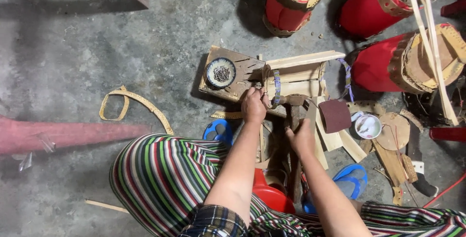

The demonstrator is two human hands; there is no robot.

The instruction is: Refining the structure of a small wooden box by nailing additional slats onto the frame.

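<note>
I saw a worn wooden block (pixel 242 79) lying on the concrete floor (pixel 97 52), a thin strip (pixel 276 87) looped over it. My left hand (pixel 254 105) pinched the strip closed; my right hand (pixel 300 137) was clenched round a hammer (pixel 292 108). Red drums (pixel 374 8) crowded the far edge; open floor lay leftward.

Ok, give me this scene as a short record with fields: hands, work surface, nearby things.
left hand: left hand pinching a bent strip on the wooden block
right hand: right hand gripping a dark wooden tool
on block: round tin
nearby: red drums, white cup, perforated strip
floor: grey concrete
</note>
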